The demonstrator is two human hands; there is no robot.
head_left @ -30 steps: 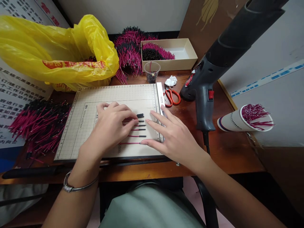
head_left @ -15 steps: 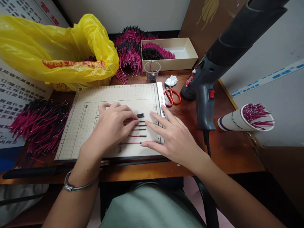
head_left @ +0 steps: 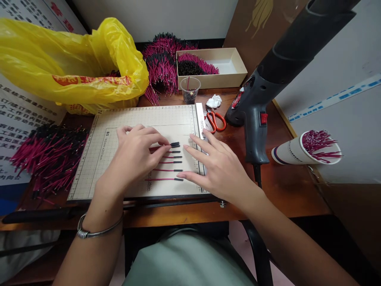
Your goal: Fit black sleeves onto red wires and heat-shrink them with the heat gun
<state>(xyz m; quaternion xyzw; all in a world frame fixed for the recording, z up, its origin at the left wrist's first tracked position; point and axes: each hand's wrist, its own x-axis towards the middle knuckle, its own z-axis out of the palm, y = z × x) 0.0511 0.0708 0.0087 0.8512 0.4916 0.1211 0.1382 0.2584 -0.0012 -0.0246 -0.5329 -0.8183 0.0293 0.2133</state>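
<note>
Several red wires (head_left: 166, 170) with black sleeved ends lie in a spaced row on the gridded paper cutter board (head_left: 143, 113). My left hand (head_left: 139, 147) is closed in a pinch at the top of the row, thumb and index finger on a few wires whose black tips (head_left: 174, 144) stick out to the right. The rest of those wires is hidden under the hand. My right hand (head_left: 216, 167) rests at the board's right edge with fingers spread, holding nothing; its thumb is close to the black ends of the lower wires.
A yellow plastic bag (head_left: 98, 71) stands back left, above a wire pile (head_left: 53, 159). Behind the board are a clear cup (head_left: 190, 95), an open box (head_left: 212, 81) and wire bundles (head_left: 162, 65). On the right are red-handled scissors (head_left: 219, 121), a heat gun (head_left: 257, 119) and a paper cup of wires (head_left: 290, 151).
My left hand has shifted slightly left and up, uncovering more of the wires' black ends. My right hand has moved slightly right and stays spread.
</note>
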